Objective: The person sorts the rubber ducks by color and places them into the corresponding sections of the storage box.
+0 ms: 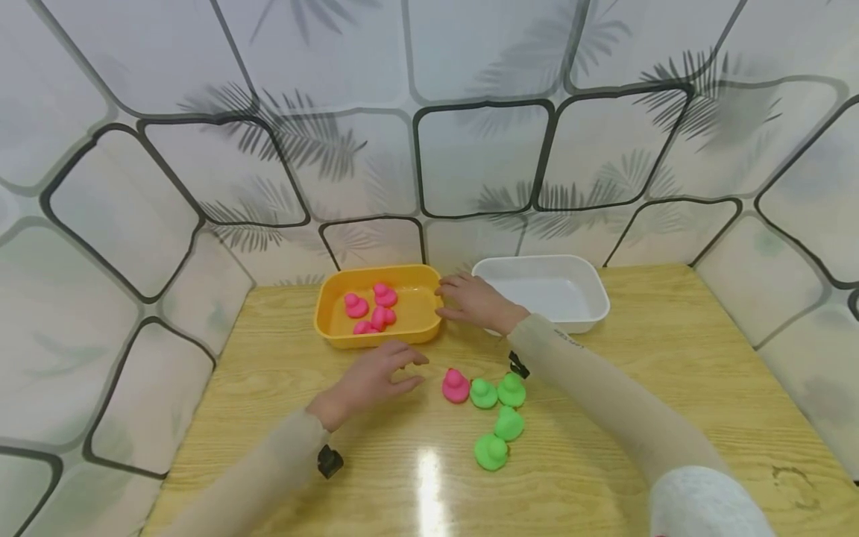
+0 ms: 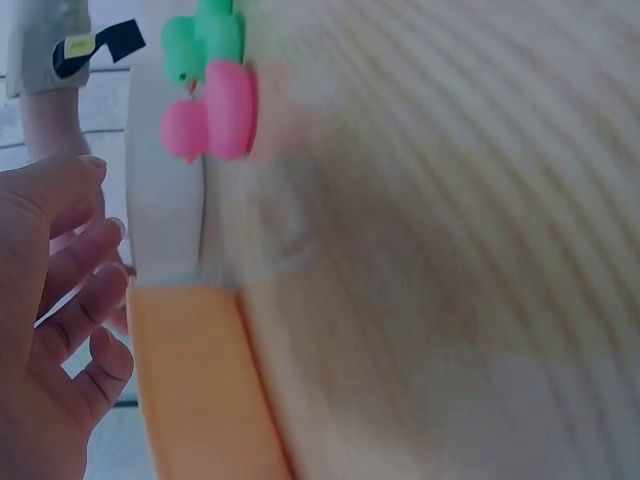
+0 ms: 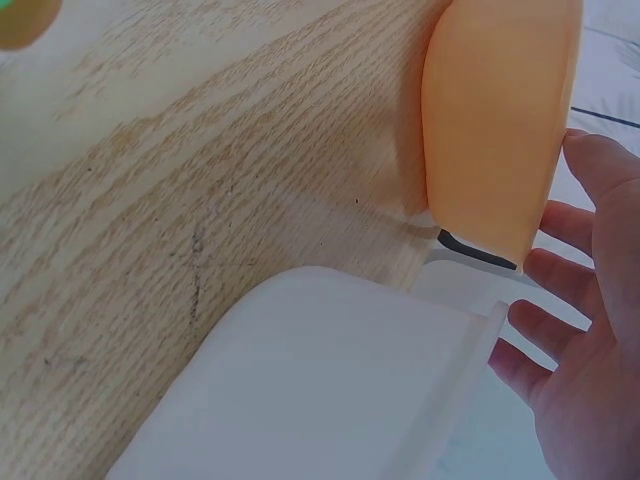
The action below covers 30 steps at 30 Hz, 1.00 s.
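My left hand point(image 1: 376, 377) hovers over the wooden table point(image 1: 604, 447), fingers loosely spread and holding nothing, just in front of the orange tray point(image 1: 335, 328) and left of a pink duck point(image 1: 455, 385). The left wrist view shows its fingers point(image 2: 70, 300) relaxed, the pink duck point(image 2: 215, 115) and a green duck point(image 2: 205, 40). My right hand point(image 1: 470, 298) is open between the orange tray and the white tray point(image 1: 597, 302), near the orange tray's right rim point(image 3: 500, 130). Several pink ducks point(image 1: 372, 309) lie in the orange tray. Several green ducks point(image 1: 499, 418) sit on the table.
A patterned wall point(image 1: 429, 134) rises right behind both trays. The white tray point(image 3: 330, 390) holds nothing that I can see. Bare wood lies to the right and at the table's front.
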{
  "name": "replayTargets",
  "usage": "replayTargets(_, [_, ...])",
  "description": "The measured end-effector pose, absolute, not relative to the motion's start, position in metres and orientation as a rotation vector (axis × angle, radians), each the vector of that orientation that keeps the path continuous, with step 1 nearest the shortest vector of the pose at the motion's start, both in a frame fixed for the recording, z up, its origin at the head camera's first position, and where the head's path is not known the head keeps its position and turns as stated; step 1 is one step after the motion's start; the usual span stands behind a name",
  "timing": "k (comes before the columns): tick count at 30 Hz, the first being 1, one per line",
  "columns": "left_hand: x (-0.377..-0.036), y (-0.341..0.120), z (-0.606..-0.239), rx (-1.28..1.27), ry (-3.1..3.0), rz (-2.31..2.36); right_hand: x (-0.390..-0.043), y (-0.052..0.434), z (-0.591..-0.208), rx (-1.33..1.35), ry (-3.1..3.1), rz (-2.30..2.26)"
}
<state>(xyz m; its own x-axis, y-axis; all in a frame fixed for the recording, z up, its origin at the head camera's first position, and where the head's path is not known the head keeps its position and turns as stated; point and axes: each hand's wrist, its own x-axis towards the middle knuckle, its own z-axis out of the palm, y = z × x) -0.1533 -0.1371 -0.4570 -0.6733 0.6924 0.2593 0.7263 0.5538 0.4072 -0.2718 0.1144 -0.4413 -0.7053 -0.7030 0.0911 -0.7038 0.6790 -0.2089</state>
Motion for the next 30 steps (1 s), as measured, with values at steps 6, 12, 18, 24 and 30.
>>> replayTargets(6, [-0.148, -0.120, -0.469, -1.275, -2.718, -0.758, -0.271, 0.115, -0.441, 1.205, -2.864, 0.377])
replayTargets(12, [-0.145, -0.107, -0.479, -1.230, -2.742, -0.770, -0.272, 0.115, -0.443, 1.213, -2.854, 0.384])
replayTargets(18, [-0.144, -0.096, -0.484, -1.161, -2.785, -0.776, -0.271, 0.116, -0.441, 1.211, -2.858, 0.386])
replayTargets(24, [-0.145, -0.088, -0.490, -1.061, -2.861, -0.726, -0.271, 0.116, -0.441, 1.203, -2.869, 0.381])
replayTargets(30, [-0.146, -0.085, -0.495, -1.006, -2.894, -0.728, -0.272, 0.114, -0.443, 1.199, -2.881, 0.370])
